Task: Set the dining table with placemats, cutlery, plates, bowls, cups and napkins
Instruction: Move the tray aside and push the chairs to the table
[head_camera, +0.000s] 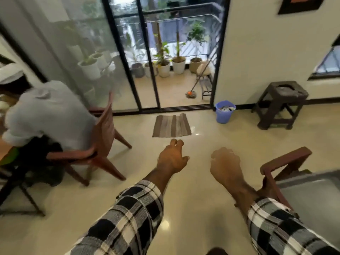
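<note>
**Both hands held out empty over the floor**

A cream tiled floor (193, 199) is being shown filling most of the view. At 9 o'clock a brown chair (103, 144) is being occupied by a seated person in a grey top (47, 115). At 12 o'clock glass sliding doors (147, 57) are being seen, with a striped mat (172, 126) lying before them. A dark stool (281, 103) is standing at 2 o'clock, a blue bucket (224, 111) beside it at 1 o'clock. The left hand (172, 157) is being held out with fingers loosely curled, nothing grasped. The right hand (225, 164) is likewise being held relaxed and empty. No placemats, cutlery or crockery are being shown; their whereabouts cannot be told.
</note>
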Motion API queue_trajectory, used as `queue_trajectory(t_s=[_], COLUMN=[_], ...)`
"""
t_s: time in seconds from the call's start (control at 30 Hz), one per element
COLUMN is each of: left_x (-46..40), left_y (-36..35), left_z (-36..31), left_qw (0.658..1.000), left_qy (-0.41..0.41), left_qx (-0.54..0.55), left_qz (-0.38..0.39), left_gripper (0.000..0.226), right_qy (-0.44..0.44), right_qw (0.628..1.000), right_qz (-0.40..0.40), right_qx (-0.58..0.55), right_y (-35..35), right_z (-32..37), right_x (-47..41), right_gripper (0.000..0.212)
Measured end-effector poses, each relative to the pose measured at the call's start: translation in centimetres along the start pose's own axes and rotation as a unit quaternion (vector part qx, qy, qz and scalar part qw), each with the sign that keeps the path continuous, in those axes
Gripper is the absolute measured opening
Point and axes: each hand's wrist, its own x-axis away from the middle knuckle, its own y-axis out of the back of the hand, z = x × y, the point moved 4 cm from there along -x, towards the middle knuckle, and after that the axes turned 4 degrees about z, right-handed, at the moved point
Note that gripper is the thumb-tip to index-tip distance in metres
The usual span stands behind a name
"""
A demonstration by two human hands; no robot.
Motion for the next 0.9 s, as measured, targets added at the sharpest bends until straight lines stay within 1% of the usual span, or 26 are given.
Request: queue_trajectory(t_s=[0.2, 0.27, 0.37, 0.43, 0.5, 0.6, 0.7, 0.8, 0.9], left_x=[-15.2, -20.0, -26.2, -30.6, -35.0, -40.5, -45.9, -51.6, -56.2], left_y=[2.4, 2.6, 2.5, 2.9, 3.2, 2.1, -0.5, -3.6, -6.1], left_z=[-3.3, -4.9, -7.7, -10.3, -13.4, -18.0, -22.6, -28.2, -33.9], left_qw=[0.998, 0.996, 0.993, 0.99, 0.988, 0.98, 0.966, 0.944, 0.919], left_qy=[-0.067, -0.078, -0.096, -0.111, -0.124, -0.164, -0.217, -0.284, -0.343], left_qx=[-0.019, -0.025, -0.05, -0.065, -0.076, -0.079, -0.079, -0.082, -0.086], left_qz=[0.01, 0.017, 0.052, 0.059, 0.058, 0.084, 0.116, 0.148, 0.176], left_gripper=[0.066, 0.066, 0.068, 0.067, 0.066, 0.067, 0.069, 0.067, 0.064], right_qy=[-0.058, -0.078, -0.113, -0.113, -0.139, -0.189, -0.234, -0.309, -0.395], right_qw=[0.998, 0.997, 0.993, 0.993, 0.99, 0.981, 0.971, 0.949, 0.917], right_qz=[-0.028, -0.022, -0.018, -0.031, -0.028, -0.04, -0.042, -0.058, -0.05], right_qx=[0.0, -0.002, -0.009, 0.011, 0.006, -0.006, 0.005, 0.026, 0.012], right_y=[-1.7, -2.4, -2.7, -2.2, -1.1, -0.3, -0.3, -0.5, -0.5], right_z=[-4.5, -6.8, -10.0, -12.3, -15.2, -19.6, -24.6, -30.3, -35.1], right_x=[-11.7, -16.1, -21.5, -24.8, -28.1, -31.4, -33.2, -34.3, -34.3], right_gripper=[0.019, 0.019, 0.02, 0.02, 0.021, 0.022, 0.026, 0.024, 0.027])
